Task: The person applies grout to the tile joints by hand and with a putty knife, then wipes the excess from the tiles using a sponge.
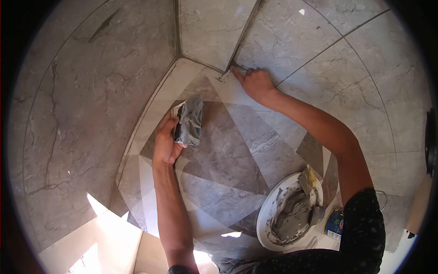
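My left hand (168,139) is wrapped round a flat, dark-edged tool (189,121) whose face is smeared with grey paste. Up at the corner where the tiled walls meet the floor, my right hand (257,83) has its index finger stretched out, the fingertip touching the joint (226,73) at the wall's base. The other fingers of that hand are curled, and no object shows in them. At the lower right, a white bowl (263,218) holds grey paste (293,217), with a paste-smeared spreader (308,179) leaning on its rim.
Marbled tile walls (91,100) rise at the left, back and right. Patterned floor tiles (219,137) lie beneath my arms. A blue-labelled can (334,223) stands right of the bowl, beside my right sleeve. A dark round-edged object (430,141) is at the far right edge.
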Motion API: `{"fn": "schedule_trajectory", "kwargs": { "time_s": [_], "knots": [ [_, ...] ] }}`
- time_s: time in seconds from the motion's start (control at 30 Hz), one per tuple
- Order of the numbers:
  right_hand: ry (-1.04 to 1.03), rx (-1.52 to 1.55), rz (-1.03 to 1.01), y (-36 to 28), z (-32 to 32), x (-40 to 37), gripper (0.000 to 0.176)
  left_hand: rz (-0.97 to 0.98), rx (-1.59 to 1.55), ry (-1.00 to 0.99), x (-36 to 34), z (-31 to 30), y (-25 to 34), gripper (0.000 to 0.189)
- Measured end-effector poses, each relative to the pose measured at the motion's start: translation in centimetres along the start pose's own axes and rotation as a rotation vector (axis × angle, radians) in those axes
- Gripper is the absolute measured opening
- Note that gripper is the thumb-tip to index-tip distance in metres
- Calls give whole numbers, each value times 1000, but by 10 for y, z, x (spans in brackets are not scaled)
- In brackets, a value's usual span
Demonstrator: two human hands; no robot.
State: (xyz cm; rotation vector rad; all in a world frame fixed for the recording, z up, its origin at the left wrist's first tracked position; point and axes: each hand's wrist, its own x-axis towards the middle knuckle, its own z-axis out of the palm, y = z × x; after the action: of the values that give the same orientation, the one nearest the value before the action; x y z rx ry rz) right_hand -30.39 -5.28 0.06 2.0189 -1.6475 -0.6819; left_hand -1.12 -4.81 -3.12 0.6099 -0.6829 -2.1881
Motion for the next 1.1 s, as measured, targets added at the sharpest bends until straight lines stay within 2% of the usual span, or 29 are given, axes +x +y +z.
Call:
{"fn": "schedule_trajectory", "kwargs": {
  "time_s": [0.23, 0.33, 0.4, 0.43, 0.5, 0.6, 0.7, 0.87, 1.0, 1.1],
  "knots": [
    [-20, 41, 22, 4, 8, 13, 60, 1, -29, 5, 0, 1, -1, 40],
    [-54, 72, 33, 6, 6, 15, 60, -4, 3, 68, -2, 9, 2, 41],
    [-66, 86, 34, 8, 2, 15, 60, -10, -69, 183, -2, 18, 4, 37],
    [-112, 105, 26, 10, -1, 14, 59, -10, -69, 182, -2, 15, 3, 37],
    [-156, 122, 16, 12, -4, 14, 58, 9, -30, -8, -1, 5, 2, 42],
    [-200, 43, -40, 15, -9, 10, 55, 6, -42, -31, 1, -2, -1, 42],
    [-126, 112, -38, 18, -16, 7, 54, -11, -22, 29, 1, -3, -2, 43],
    [-36, 80, -34, 16, -2, 16, 55, 1, -35, -1, 0, 1, 1, 42],
    [-60, 88, -48, 18, -2, 15, 55, -10, -50, 71, -2, 8, 3, 41],
    [-107, 77, -33, 22, -6, 4, 55, -15, -40, 22, 0, 1, 1, 41]
  ]
}}
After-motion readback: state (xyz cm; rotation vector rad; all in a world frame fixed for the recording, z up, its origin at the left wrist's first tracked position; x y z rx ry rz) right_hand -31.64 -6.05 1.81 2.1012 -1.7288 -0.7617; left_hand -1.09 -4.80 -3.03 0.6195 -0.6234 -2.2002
